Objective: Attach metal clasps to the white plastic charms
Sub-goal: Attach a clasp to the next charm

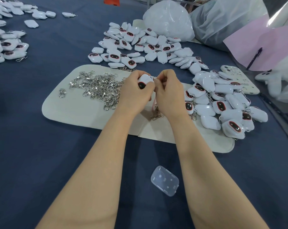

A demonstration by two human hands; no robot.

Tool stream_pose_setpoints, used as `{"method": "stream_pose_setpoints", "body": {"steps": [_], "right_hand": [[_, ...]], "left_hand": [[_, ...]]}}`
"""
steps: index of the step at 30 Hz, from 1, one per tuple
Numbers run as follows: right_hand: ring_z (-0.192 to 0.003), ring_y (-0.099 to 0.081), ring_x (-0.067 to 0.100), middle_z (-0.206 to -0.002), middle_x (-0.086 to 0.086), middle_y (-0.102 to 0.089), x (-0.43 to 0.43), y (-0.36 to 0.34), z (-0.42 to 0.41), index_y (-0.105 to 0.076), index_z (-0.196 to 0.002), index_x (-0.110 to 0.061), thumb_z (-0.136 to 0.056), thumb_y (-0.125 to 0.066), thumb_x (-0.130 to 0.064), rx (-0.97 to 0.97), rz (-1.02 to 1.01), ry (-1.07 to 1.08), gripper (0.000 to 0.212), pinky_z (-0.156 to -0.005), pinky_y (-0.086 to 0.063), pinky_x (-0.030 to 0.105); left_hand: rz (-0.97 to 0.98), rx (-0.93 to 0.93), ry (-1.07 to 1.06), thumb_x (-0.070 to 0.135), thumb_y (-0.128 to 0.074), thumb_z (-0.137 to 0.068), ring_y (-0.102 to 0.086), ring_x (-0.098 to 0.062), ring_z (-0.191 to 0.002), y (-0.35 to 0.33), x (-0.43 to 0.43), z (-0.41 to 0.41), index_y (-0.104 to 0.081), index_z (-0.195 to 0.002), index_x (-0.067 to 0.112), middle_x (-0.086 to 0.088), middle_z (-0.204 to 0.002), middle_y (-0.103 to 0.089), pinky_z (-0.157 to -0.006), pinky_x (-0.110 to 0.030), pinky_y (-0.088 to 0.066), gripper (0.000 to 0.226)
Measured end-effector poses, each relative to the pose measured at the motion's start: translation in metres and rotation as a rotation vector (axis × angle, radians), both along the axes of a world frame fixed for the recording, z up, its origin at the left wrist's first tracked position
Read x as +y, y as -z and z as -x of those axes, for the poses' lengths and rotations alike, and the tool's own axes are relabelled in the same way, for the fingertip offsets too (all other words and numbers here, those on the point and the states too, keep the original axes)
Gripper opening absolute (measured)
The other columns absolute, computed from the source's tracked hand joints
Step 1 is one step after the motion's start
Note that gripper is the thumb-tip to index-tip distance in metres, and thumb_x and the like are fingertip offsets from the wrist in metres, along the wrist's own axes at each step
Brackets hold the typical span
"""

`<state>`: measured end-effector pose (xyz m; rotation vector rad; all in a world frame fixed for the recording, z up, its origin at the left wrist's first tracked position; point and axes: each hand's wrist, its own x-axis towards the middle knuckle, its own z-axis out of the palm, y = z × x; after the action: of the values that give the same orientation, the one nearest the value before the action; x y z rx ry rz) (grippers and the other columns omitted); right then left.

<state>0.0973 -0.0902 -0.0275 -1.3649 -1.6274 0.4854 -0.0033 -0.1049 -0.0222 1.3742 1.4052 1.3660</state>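
Note:
My left hand (135,93) grips a white plastic charm (145,80) with a dark red-rimmed face, held above the cream felt mat (77,111). My right hand (168,90) pinches something small at the charm's right edge; the piece itself is hidden by my fingers. A silver metal clasp (156,115) hangs or lies just below my hands. A loose heap of silver clasps (100,88) lies on the mat to the left. Charms without clasps are piled behind the mat (140,45). Charms with clasps lie in a pile at the right (222,106).
More charms lie at the far left (8,47). A clear plastic case (164,180) sits on the blue cloth near me. A phone (239,78), white plastic bags (169,20), a pink sheet with a pen (255,58) crowd the right side.

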Motion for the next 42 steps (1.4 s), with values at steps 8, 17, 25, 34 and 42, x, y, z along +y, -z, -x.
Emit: {"method": "stream_pose_setpoints", "body": {"steps": [8,17,25,34,42], "right_hand": [[-0.081,-0.054,0.020,-0.087,0.001,-0.056,-0.001,0.000,0.002,-0.046,-0.091,-0.013,-0.094,-0.048,-0.005,-0.060,0.006,-0.048,0.009,-0.073,-0.045,0.032],[-0.079,-0.050,0.019,-0.088,0.002,-0.055,-0.002,-0.002,-0.001,-0.048,-0.093,-0.012,-0.092,-0.045,-0.001,-0.135,0.018,-0.067,0.011,-0.071,-0.043,0.031],[-0.076,-0.050,0.015,-0.090,-0.002,-0.057,-0.005,-0.005,0.001,-0.053,-0.100,-0.008,-0.092,-0.048,-0.003,-0.124,0.000,-0.116,0.011,-0.068,-0.040,0.020],[-0.076,-0.056,-0.008,-0.081,-0.019,-0.060,-0.006,-0.010,0.005,-0.064,-0.094,-0.014,-0.091,-0.055,-0.007,0.186,-0.110,0.011,0.011,-0.074,-0.042,0.007],[-0.085,-0.060,0.018,-0.085,-0.004,-0.062,-0.007,-0.009,0.003,-0.063,-0.097,-0.005,-0.092,-0.051,-0.003,0.059,-0.246,0.082,0.012,-0.076,-0.046,0.024]], "left_hand": [[0.013,0.037,0.003,0.010,-0.056,-0.086,-0.055,-0.022,-0.068,0.002,0.002,0.003,-0.058,-0.105,0.012,-0.001,-0.083,-0.057,-0.074,-0.041,-0.051,0.019],[0.043,0.060,0.015,0.011,-0.057,-0.085,-0.054,-0.022,-0.071,0.002,0.003,0.004,-0.061,-0.101,0.012,0.000,-0.075,-0.057,-0.081,-0.047,-0.052,0.016],[0.164,-0.248,0.006,0.008,-0.045,-0.090,-0.046,-0.010,-0.043,-0.003,0.001,0.006,-0.060,-0.089,0.013,-0.001,-0.067,-0.051,-0.047,-0.020,-0.041,0.015],[0.435,-1.096,0.247,0.006,-0.053,-0.093,-0.055,-0.007,-0.049,-0.010,0.000,0.010,-0.061,-0.076,0.004,-0.005,-0.069,-0.055,-0.042,-0.012,-0.047,0.019],[0.487,-1.121,0.211,0.008,-0.055,-0.093,-0.052,-0.003,-0.042,-0.006,0.001,0.001,-0.059,-0.093,-0.001,-0.009,-0.073,-0.057,-0.041,-0.010,-0.045,0.009]]}}
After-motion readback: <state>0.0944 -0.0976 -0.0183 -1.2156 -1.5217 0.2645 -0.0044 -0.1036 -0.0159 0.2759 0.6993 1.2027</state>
